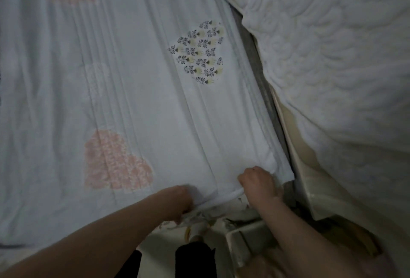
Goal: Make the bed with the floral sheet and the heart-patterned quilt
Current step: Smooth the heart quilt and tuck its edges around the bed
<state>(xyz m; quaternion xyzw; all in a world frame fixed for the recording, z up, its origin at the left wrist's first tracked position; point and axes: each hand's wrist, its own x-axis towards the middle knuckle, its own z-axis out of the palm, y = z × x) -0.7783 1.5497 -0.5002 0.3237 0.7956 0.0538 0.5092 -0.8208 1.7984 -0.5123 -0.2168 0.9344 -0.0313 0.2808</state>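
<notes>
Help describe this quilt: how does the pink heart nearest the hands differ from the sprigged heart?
The pink heart is pink throughout; the sprigged heart has dark sprigs on white. The pink heart lies near the left hand; the sprigged heart farther, rightward. Both are hearts on one quilt.

I see the quilt (142, 104) spread over the left and centre of the frame, white with a pink heart (115, 162) at lower left and a dark-sprigged heart (198, 52) right of centre. At lower centre my left hand (177, 200) curls round its near edge, and my right hand (257, 182) grips the same edge by the corner. A strip of floral sheet (199, 215) shows just under that edge. A padded mattress (332, 60) fills the right side.
</notes>
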